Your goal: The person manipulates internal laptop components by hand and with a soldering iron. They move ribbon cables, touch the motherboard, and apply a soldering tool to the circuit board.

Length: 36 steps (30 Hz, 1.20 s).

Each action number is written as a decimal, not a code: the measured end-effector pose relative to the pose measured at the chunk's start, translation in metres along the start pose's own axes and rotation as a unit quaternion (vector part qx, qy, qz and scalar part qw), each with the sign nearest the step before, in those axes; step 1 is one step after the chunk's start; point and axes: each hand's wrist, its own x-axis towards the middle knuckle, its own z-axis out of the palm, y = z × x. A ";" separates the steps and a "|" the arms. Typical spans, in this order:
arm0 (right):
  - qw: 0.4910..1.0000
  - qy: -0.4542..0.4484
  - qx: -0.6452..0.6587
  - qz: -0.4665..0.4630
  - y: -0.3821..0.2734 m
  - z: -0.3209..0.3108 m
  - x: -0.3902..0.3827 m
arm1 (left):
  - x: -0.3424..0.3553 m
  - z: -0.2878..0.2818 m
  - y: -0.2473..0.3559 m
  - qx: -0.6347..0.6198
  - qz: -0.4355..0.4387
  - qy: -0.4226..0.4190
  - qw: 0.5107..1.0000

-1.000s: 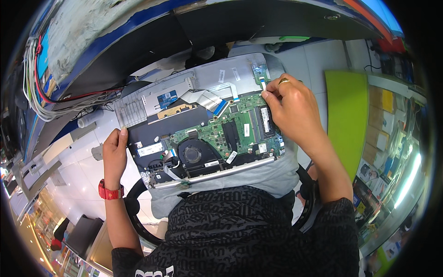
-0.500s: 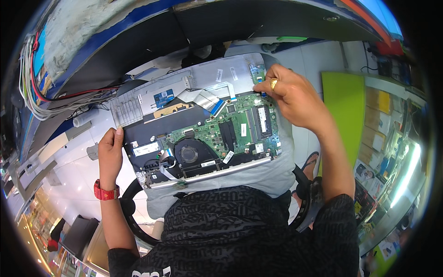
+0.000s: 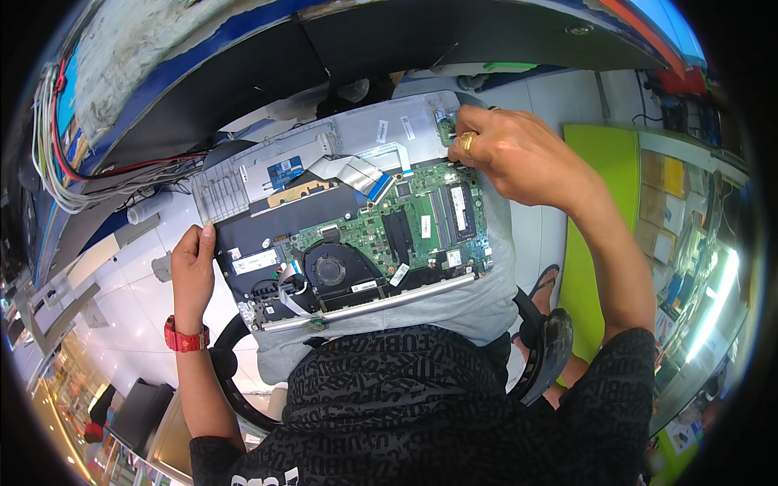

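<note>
An opened laptop base [image 3: 275, 215] lies across my lap on a grey cloth [image 3: 389, 317], its insides facing up. In it are a green motherboard [image 3: 423, 194], a round black fan [image 3: 329, 270], a memory module [image 3: 460, 212], and a loose white ribbon cable [image 3: 365, 175] with a blue end. My left hand [image 3: 193, 263] grips the left edge, thumb on top. At the far right corner, my right hand [image 3: 519, 158] is pinched by a small green circuit board [image 3: 446, 128]. Whatever sits between its fingertips is hidden.
A dark counter [image 3: 381, 49] curves across ahead. Bundled grey and red cables [image 3: 89, 166] hang at the left. To the right stands a bright green panel [image 3: 600, 243] beside a lit glass display case [image 3: 689, 283]. A sandalled foot [image 3: 545, 287] shows beyond my lap.
My right hand has turned and shifted slightly at the corner, with its wrist and elbow swinging outward to the right. My left hand and the laptop base stay nearly still.
</note>
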 end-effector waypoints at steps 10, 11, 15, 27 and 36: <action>0.994 0.050 0.090 0.022 0.005 0.011 0.001 | -0.001 0.000 -0.001 -0.006 -0.005 0.001 1.000; 0.994 0.054 0.094 0.016 0.005 0.012 0.000 | -0.001 0.000 -0.002 -0.003 -0.012 0.003 1.000; 0.992 0.065 0.106 0.008 0.008 0.013 -0.001 | 0.000 0.000 -0.004 -0.009 -0.002 0.001 1.000; 0.996 0.012 0.075 0.037 -0.002 0.010 0.001 | -0.002 0.002 -0.001 -0.007 0.004 0.012 1.000; 0.998 -0.033 0.057 0.025 0.001 0.001 0.007 | -0.001 -0.002 -0.001 0.009 -0.009 -0.013 1.000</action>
